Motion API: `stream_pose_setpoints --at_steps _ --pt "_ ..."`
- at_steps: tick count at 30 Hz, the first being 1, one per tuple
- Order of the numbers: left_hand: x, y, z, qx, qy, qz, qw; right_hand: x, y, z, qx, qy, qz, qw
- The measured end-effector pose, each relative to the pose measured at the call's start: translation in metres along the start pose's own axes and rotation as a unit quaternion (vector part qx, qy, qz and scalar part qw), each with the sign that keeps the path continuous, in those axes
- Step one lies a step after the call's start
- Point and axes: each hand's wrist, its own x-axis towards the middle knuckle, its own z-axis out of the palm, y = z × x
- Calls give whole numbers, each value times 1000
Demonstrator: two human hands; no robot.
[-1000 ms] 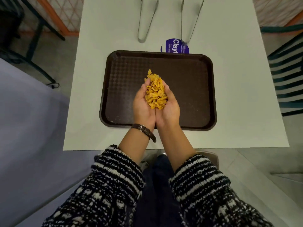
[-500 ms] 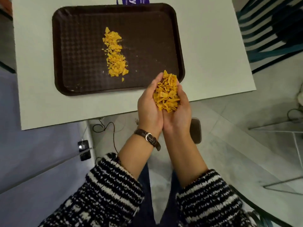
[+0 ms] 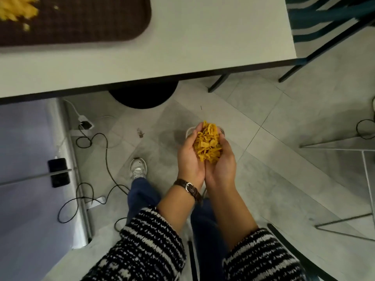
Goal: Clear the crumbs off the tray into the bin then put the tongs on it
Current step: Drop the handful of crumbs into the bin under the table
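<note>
My left hand [image 3: 189,159] and my right hand [image 3: 223,165] are cupped together, side by side, holding a heap of yellow crumbs [image 3: 207,145] over the tiled floor, to the right of and below the table. Just beyond my fingertips, a rounded pale rim of a small bin [image 3: 189,131] shows on the floor, mostly hidden by my hands. The brown tray [image 3: 91,23] lies on the white table [image 3: 203,41] at the upper left, with a second pile of yellow crumbs [image 3: 16,9] left on it. The tongs are out of view.
A round black table base [image 3: 143,96] sits under the table edge. Cables and a power adapter [image 3: 86,123] lie on the floor at the left. A striped chair [image 3: 324,15] stands at the upper right, and metal frame legs [image 3: 345,147] at the right. My shoe [image 3: 138,168] is near the centre.
My cupped hands have carried the crumbs off the tray, past the table's edge and down over the floor. The view has swung right and down, so the tongs have left it.
</note>
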Motion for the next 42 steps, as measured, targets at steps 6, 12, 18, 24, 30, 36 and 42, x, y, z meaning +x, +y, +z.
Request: stream_pose_setpoints --at_steps 6,12,18,24,30,36,42 --pt "114 -73 -52 19 84 -44 995 115 25 -85 -71 92 9 993" --pt "179 -97 -87 107 121 -98 982 193 38 -141 -119 131 53 983" --pt "189 -101 -102 210 117 -60 969 206 32 -150 -147 145 58 977" --pt "172 -122 -89 348 20 -98 932 207 40 -140 -186 101 87 973" --pt "190 -113 -98 255 60 -135 956 196 46 -134 -314 17 33 949" --pt "189 -116 -86 271 42 -37 961 193 51 -151 -319 46 101 941" --pt "152 -108 -98 265 38 -70 961 161 38 -117 -376 -6 27 926"
